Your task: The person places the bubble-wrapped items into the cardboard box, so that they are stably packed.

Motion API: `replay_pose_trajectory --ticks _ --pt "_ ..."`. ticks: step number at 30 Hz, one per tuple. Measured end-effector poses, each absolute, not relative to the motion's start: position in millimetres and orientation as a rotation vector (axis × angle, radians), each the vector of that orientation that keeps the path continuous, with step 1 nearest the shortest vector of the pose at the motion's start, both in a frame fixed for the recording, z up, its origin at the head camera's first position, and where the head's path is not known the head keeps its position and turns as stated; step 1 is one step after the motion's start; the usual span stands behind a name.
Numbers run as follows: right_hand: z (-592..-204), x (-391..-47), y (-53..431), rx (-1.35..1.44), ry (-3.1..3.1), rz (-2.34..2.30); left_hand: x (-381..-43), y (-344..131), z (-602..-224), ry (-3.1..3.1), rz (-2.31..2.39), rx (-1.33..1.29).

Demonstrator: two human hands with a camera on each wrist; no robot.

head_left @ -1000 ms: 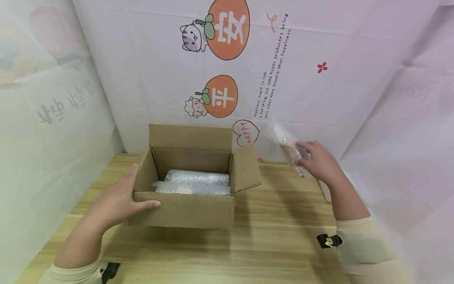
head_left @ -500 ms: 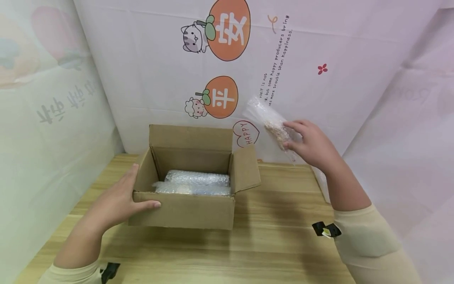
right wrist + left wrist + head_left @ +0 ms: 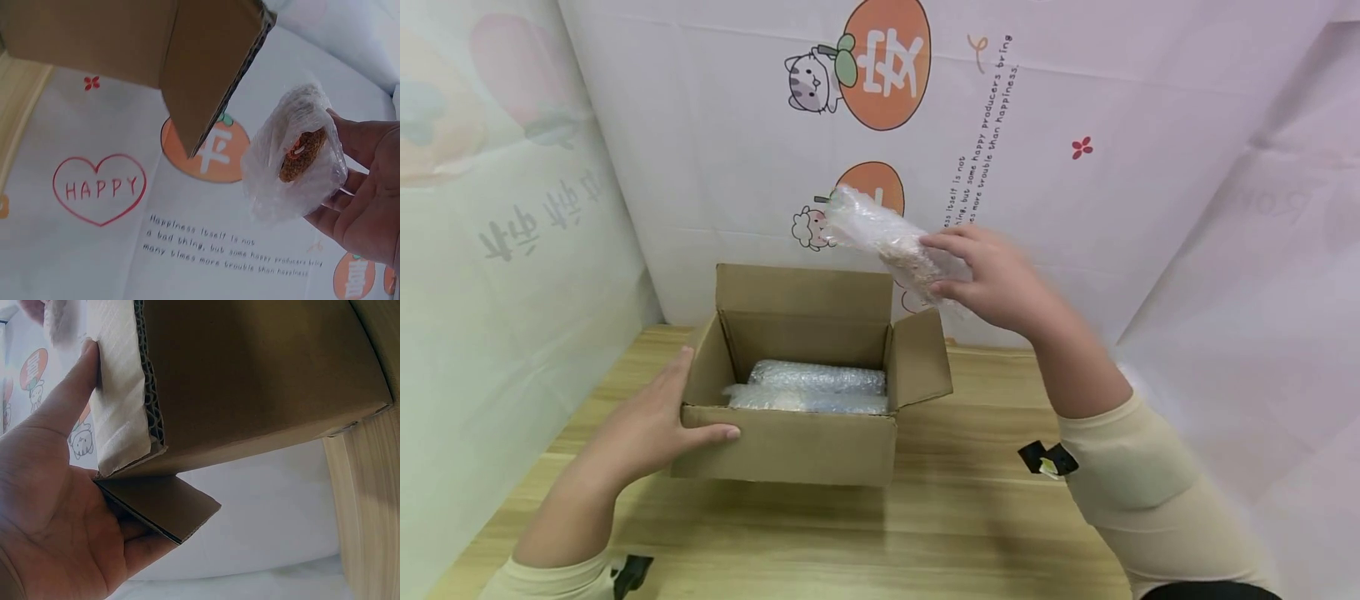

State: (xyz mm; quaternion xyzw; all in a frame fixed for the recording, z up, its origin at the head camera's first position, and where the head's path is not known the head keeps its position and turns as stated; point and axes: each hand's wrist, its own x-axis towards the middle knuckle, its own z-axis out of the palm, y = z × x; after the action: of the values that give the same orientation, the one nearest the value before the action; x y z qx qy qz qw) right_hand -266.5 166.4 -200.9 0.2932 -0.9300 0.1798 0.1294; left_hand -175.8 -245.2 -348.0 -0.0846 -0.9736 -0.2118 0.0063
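Left hand (image 3: 651, 423): gripping the left side of the cardboard box (image 3: 790, 446)
Right hand (image 3: 996, 277): pinching a plastic-wrapped bundle (image 3: 883, 232), raised
Inside: bubble-wrapped packages (image 3: 820, 377)
Underneath: wood-grain counter (image 3: 775, 537)

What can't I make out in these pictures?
Head and right wrist views: what exactly the clear, bubble-wrapped plastic packet in the right hand contains, veiled by its wrap.
Head view: the floor of the brown cardboard box, behind its front wall and the silvery bubble-wrapped bundles.
Left wrist view: part of the left hand, behind a small brown cardboard flap.
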Motion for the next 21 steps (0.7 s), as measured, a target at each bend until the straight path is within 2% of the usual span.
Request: replay_pose_trajectory --ticks 10,21 --pt "-189.6 -271.8 120.9 1.044 -2.768 0.522 -176.9 -245.1 -347.8 -3.049 -0.664 -0.261" --pt "-202.1 -287.2 74.8 1.302 -2.906 0.278 -175.1 -244.4 -346.9 -3.056 -0.657 -0.260"
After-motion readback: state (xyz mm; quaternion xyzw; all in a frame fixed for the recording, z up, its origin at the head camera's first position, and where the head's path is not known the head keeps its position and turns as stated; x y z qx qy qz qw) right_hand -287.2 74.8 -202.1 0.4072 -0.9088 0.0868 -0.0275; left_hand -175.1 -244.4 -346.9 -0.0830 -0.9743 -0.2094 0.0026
